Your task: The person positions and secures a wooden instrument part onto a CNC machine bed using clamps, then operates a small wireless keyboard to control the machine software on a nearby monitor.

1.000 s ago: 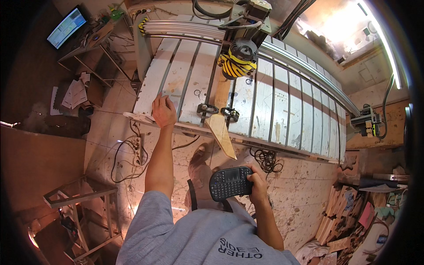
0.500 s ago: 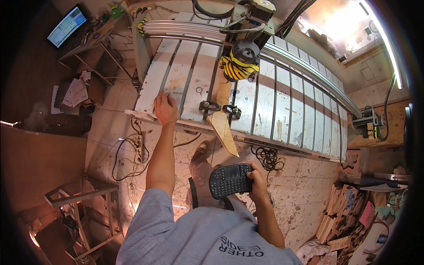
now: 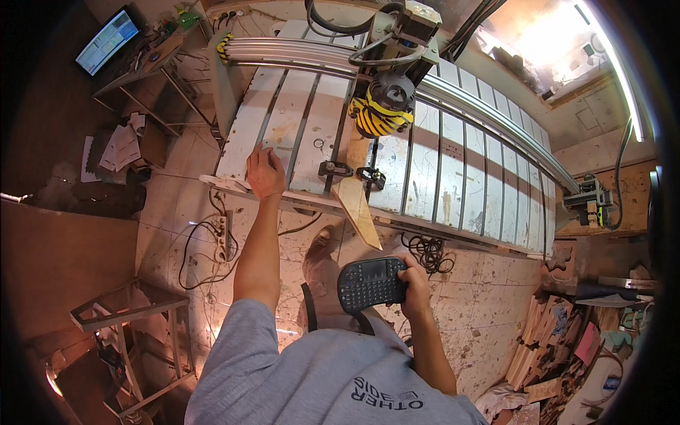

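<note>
My left hand (image 3: 265, 172) rests flat on the front edge of a slatted white machine bed (image 3: 453, 177), fingers together, holding nothing. My right hand (image 3: 412, 278) grips a small black keyboard (image 3: 371, 282) at waist height, thumb near its right side. Over the bed hangs a router spindle with yellow and black stripes (image 3: 381, 108) on a grey gantry rail (image 3: 297, 53). Below it a pale wooden plank (image 3: 354, 195) lies under two black clamps (image 3: 352, 172) and juts past the bed's front edge.
A power strip with tangled cables (image 3: 221, 237) lies on the tiled floor by my left arm. A coiled black cable (image 3: 427, 251) sits under the bed edge. A monitor (image 3: 108, 31) stands far left, wood scraps (image 3: 559, 340) pile at right, a metal frame (image 3: 134, 319) at lower left.
My left hand has shifted slightly on the bed edge. The striped spindle has moved a little toward the back of the bed. The keyboard stays in my right hand.
</note>
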The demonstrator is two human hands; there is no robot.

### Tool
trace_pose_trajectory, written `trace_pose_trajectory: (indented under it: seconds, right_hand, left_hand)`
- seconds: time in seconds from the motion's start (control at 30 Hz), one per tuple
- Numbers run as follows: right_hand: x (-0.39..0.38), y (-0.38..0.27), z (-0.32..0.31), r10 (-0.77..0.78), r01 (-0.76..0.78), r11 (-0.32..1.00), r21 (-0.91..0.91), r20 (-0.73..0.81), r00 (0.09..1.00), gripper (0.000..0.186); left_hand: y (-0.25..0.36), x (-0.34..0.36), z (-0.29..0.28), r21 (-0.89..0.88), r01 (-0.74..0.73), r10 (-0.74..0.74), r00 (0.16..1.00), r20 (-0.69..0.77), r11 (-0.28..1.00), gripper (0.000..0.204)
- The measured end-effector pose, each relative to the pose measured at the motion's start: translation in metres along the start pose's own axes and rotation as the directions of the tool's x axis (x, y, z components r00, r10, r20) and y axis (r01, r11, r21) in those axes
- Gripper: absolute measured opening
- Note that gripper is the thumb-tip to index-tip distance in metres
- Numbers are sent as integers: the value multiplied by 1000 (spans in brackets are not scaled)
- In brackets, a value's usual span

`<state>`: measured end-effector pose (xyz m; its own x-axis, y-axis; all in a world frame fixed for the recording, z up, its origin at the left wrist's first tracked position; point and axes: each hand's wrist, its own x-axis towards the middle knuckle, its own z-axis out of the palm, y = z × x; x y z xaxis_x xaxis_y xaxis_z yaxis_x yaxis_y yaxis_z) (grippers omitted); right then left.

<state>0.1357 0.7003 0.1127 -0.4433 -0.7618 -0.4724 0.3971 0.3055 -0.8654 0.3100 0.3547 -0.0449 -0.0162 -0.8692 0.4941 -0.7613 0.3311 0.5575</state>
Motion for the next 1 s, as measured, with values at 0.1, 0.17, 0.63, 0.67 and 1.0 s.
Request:
trace_pose_trajectory:
  seconds: [0.1,0.17,0.63,0.67,1.0]
  right_hand:
    - [-1,-5,-3,63,-64,996,56,22,998,42]
    - [1,-2,-7,76,-79,983,167,25,997,41]
    - [132,15,-91,-76,313,842,440,-478,875,41]
    - [141,13,-92,-75,320,829,459,-475,877,41]
    - [129,36,-76,-318,137,945,-297,-736,597,40]
  left_hand:
    - [2,0,0,-8,5,-5,1000,15,1000,19]
    - [2,0,0,-13,1,-1,1000,9,1000,19]
    - [-4,1,3,18,-9,9,1000,5,1000,20]
    - [-3,2,3,8,-14,14,1000,0,1000,19]
    - [-1,0,4,29,-32,33,999,-36,999,17]
